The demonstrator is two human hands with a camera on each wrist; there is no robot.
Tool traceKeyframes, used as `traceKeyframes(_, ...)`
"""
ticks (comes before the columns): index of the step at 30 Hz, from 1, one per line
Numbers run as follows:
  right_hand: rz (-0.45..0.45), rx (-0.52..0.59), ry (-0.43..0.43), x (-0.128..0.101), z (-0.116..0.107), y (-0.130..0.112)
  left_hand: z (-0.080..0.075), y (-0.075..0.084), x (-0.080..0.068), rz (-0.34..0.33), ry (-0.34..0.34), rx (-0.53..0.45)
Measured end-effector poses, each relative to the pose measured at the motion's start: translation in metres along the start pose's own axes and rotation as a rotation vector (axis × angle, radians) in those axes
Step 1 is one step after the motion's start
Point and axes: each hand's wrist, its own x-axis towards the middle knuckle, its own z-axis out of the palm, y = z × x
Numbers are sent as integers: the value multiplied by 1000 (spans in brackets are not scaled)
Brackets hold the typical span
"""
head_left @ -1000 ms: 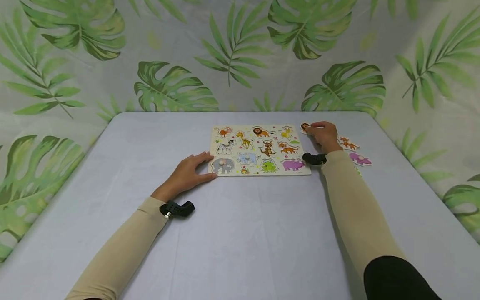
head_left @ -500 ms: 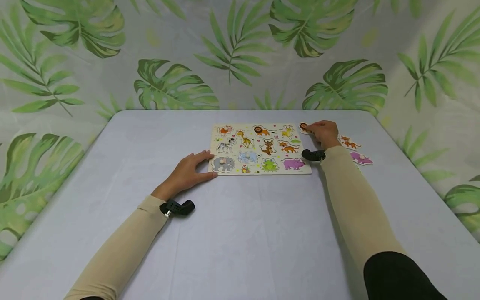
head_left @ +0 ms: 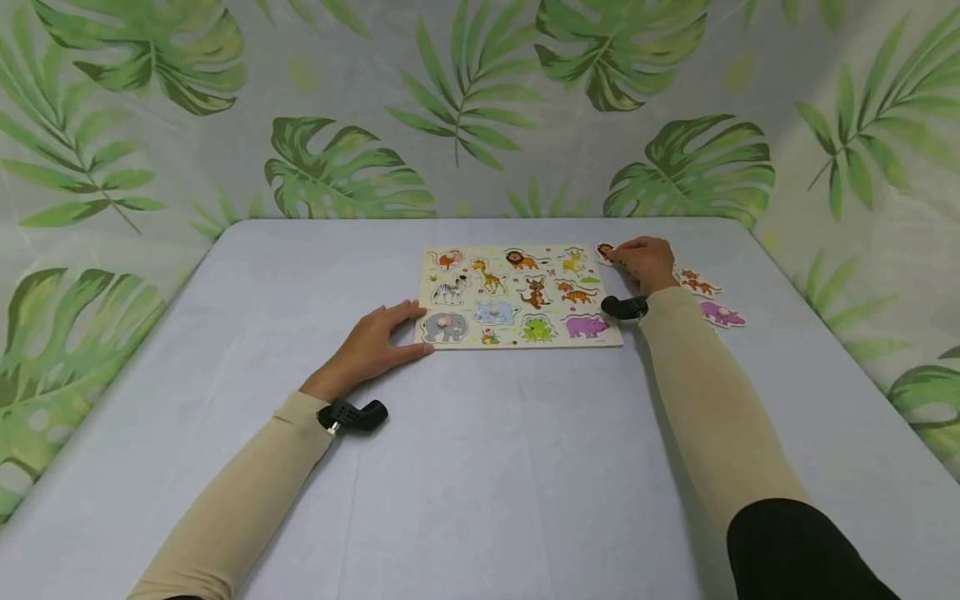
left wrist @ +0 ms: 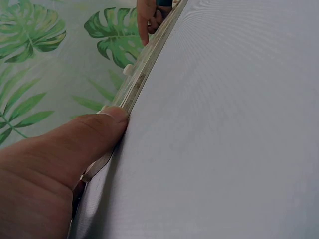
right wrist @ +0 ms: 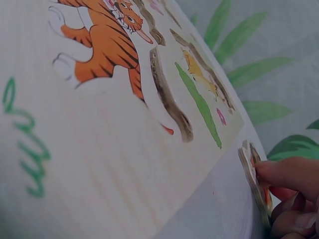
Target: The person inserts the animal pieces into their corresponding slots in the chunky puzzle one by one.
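I wear tan sleeves (head_left: 247, 492) to the wrists, a black cuff above my right elbow, and small black cameras (head_left: 352, 414) strapped under both wrists.

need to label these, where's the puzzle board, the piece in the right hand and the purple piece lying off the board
puzzle board (head_left: 517, 296): head view, middle of its printed face
piece (right wrist: 254, 177): right wrist view, its edge above the fingertip of the right hand (head_left: 647, 264)
purple piece (head_left: 722, 314): head view, its body

Left hand (head_left: 372, 341) flat (fingers spread), right hand (head_left: 643, 262) pinching
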Motion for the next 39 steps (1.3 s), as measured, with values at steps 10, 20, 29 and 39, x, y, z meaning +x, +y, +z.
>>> traceKeyframes(10, -1, 6, -4, 1, -1, -8, -5, 1, 1, 19, 17, -8)
traceKeyframes(20, -3, 0, 0, 0, 2, -4, -4, 1, -4, -2, 15, -4)
traceKeyframes(29, 4, 4, -11, -4, 3, 4, 0, 1, -7, 8, 9, -17)
traceKeyframes(39, -3, -1, 9, -3, 1, -4, 1, 0, -3, 19, 16, -27)
